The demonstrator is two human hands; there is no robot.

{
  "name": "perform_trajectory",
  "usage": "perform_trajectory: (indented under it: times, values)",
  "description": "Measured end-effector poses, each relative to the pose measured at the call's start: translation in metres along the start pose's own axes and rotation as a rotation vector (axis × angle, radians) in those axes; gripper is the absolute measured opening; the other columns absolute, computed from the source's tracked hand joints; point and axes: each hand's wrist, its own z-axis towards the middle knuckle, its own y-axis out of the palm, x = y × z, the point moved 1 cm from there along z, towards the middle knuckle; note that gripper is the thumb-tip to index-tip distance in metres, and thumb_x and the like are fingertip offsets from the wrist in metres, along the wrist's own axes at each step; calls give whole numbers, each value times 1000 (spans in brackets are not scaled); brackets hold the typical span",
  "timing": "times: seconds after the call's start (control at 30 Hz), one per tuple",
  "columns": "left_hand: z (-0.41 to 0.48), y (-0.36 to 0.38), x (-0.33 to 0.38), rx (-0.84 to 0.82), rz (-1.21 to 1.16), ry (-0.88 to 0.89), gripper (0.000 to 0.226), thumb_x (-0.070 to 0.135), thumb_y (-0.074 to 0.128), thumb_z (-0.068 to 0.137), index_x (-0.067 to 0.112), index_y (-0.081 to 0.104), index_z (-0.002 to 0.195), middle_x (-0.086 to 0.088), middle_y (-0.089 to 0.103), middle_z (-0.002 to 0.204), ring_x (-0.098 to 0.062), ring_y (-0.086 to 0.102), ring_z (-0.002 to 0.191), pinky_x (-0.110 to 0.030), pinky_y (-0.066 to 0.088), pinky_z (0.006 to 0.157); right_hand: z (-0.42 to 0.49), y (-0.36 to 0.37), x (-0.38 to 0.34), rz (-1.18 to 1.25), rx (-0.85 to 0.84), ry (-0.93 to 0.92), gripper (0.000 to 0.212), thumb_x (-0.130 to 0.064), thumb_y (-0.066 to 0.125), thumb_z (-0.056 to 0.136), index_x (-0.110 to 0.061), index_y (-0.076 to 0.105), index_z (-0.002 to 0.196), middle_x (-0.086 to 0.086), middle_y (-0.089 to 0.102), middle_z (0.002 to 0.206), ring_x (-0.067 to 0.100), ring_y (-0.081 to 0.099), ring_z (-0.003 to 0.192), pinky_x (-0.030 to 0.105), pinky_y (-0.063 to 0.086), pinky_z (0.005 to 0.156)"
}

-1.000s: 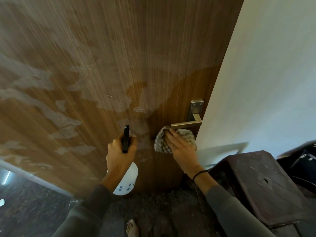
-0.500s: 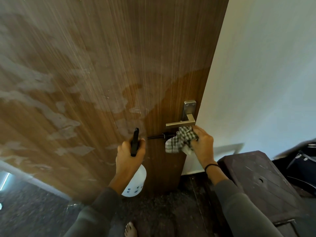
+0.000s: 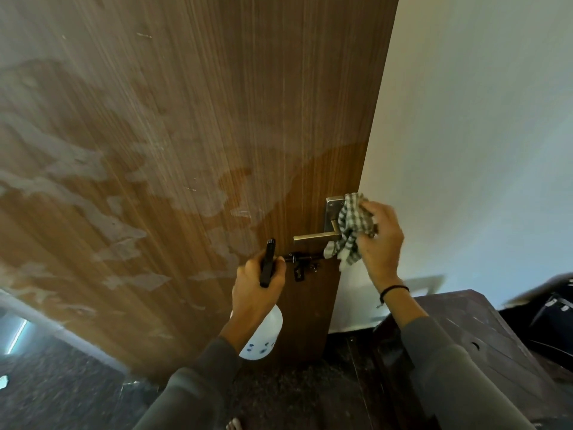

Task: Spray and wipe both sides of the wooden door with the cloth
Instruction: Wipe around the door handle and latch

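The wooden door (image 3: 192, 125) fills the left and middle of the view, its face streaked with pale wet patches. A metal lever handle (image 3: 313, 237) sits near the door's right edge, with a black sliding bolt (image 3: 302, 260) below it. My right hand (image 3: 383, 240) grips a bunched checked cloth (image 3: 352, 231) against the handle's base and the door edge. My left hand (image 3: 257, 287) holds a white spray bottle (image 3: 263, 338) by its black trigger head, close to the door face just left of the bolt.
A white wall (image 3: 480, 135) stands right of the door edge. A dark brown plastic stool (image 3: 483, 346) is at the lower right, by my right arm. Dark speckled floor (image 3: 62, 392) lies below, with my bare toes at the bottom edge.
My right hand has moved the cloth up and to the right, from the door face under the handle to the handle's base at the door edge. The bottle hand stayed about where it was.
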Motion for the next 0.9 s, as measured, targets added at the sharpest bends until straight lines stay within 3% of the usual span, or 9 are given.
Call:
perform_trajectory:
  times: [0.1,0.17,0.27,0.33,0.4,0.5,0.67,0.8,0.9]
  values:
    - [3,9,4,-35,-33,13,25,40,61,95,19,63,82,-1,55,57,-33,58,52,-49,53,54,-23,11,26,-108,-236,24,49,15,71,77,-1,64,122,12,60,115,15,58,104,3,46,83]
    - [6,13,7,-41,-27,15,24,46,59,91,23,64,82,3,55,56,-30,59,52,-52,55,56,-30,9,40,-139,-359,121,40,12,70,80,-4,67,117,10,65,110,25,64,101,4,43,84]
    - [9,16,9,-51,-23,43,24,45,59,93,24,65,85,4,55,54,-21,58,49,-50,55,55,-36,-4,47,-34,-255,290,35,12,60,86,-8,67,114,2,68,105,17,65,97,4,46,85]
    - [11,16,8,-55,-39,47,20,39,62,97,23,65,85,4,54,53,-22,57,49,-50,53,54,-32,-12,37,72,-100,454,39,10,51,88,-14,63,115,-5,66,103,6,62,95,16,54,83]
    - [15,16,9,-59,-54,42,18,38,62,97,25,65,85,4,54,54,-24,56,49,-52,53,53,-15,-13,31,180,-2,558,42,6,44,88,-22,62,114,-6,67,104,10,63,97,30,57,81]
    - [20,16,7,-77,-56,55,15,30,63,100,23,65,87,4,53,54,-21,54,49,-54,52,54,24,-7,14,342,44,643,38,0,37,96,-27,63,106,-1,68,104,18,65,100,34,56,80]
    - [33,16,9,-113,-73,104,15,22,62,100,17,65,87,2,52,54,-19,52,47,-40,48,50,55,35,13,268,-222,762,28,-28,29,110,-23,53,98,4,60,94,14,57,82,30,51,79]
    - [41,17,13,-115,-111,111,14,21,63,100,15,66,87,2,50,51,-17,51,44,-31,44,50,32,50,43,197,-319,688,27,-18,34,107,-38,47,94,-13,52,100,-1,50,85,19,42,78]
    - [47,18,19,-119,-141,112,13,23,63,99,18,67,87,1,53,53,-15,56,47,-29,46,52,23,48,55,209,-385,771,20,-30,35,108,-35,51,97,-10,56,98,2,54,86,23,46,73]
